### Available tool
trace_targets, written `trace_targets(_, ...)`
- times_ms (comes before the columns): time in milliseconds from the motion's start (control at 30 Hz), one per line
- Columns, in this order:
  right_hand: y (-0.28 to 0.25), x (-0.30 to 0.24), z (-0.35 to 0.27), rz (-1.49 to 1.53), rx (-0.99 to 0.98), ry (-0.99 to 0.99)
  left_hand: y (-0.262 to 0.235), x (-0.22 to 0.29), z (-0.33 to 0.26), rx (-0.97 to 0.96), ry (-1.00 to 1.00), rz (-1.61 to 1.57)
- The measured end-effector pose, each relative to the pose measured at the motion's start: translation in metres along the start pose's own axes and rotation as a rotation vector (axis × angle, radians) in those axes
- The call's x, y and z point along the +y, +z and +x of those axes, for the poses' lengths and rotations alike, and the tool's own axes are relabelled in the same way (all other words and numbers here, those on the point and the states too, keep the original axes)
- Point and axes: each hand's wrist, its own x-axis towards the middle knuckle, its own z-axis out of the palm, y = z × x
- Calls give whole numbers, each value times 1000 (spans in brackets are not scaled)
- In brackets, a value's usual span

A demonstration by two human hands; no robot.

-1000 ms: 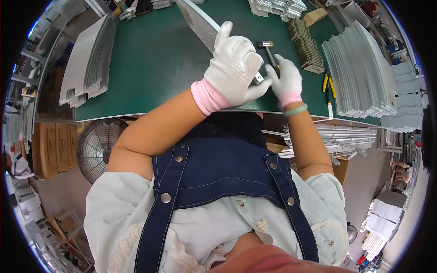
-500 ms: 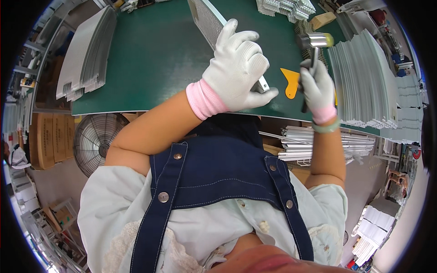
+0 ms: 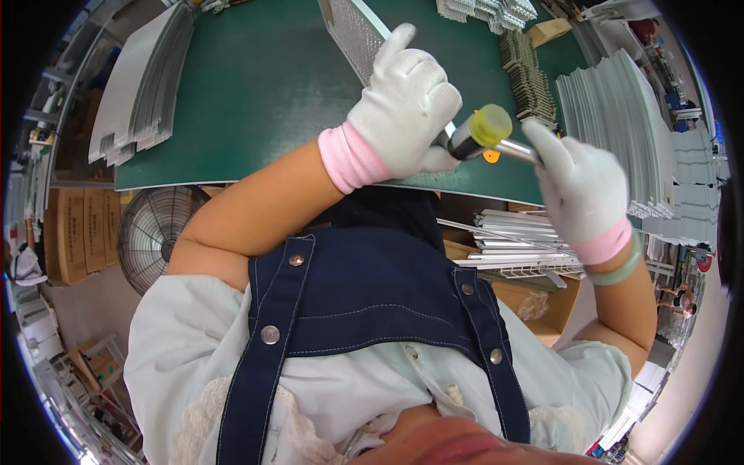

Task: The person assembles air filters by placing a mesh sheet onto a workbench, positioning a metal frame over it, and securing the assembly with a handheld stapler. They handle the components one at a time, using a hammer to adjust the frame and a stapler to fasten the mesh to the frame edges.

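Note:
In a white glove with a pink cuff, my left hand (image 3: pixel 411 108) is closed round a thin mesh panel (image 3: pixel 353 35) with a pale metal frame, tilted on its edge over the green table (image 3: pixel 263 93). My right hand (image 3: pixel 585 186), gloved the same way, grips the metal handle of a mallet (image 3: pixel 490 126). The mallet's black and yellow head is beside the near end of the panel, close to my left thumb; whether they touch I cannot tell. Behind the mallet a bit of a yellow scraper (image 3: pixel 490 156) shows.
Stacks of mesh panels stand at the left (image 3: pixel 143 85) and right (image 3: pixel 616 132) of the table. A row of brownish metal pieces (image 3: pixel 528 77) and a wooden block (image 3: pixel 549 32) lie at the back right. Metal strips (image 3: pixel 519 240) and a fan (image 3: pixel 159 240) are below the table edge.
My right hand has moved right and nearer to me, and the mallet has swung left so its head is now by the panel's near end. My left hand keeps holding the panel.

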Motion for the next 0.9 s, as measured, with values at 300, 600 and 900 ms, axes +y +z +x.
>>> trace_targets(300, -6, 9, 8, 51, 20, 13, 2, 0, -1, -23, -27, -43)
trace_targets(600, 54, 6, 5, 393, 116, 230, -8, 2, -9, -7, -32, -18)
trace_targets(900, 208, 41, 50, 948, 479, 820, -12, 0, -2, -124, -64, -60)
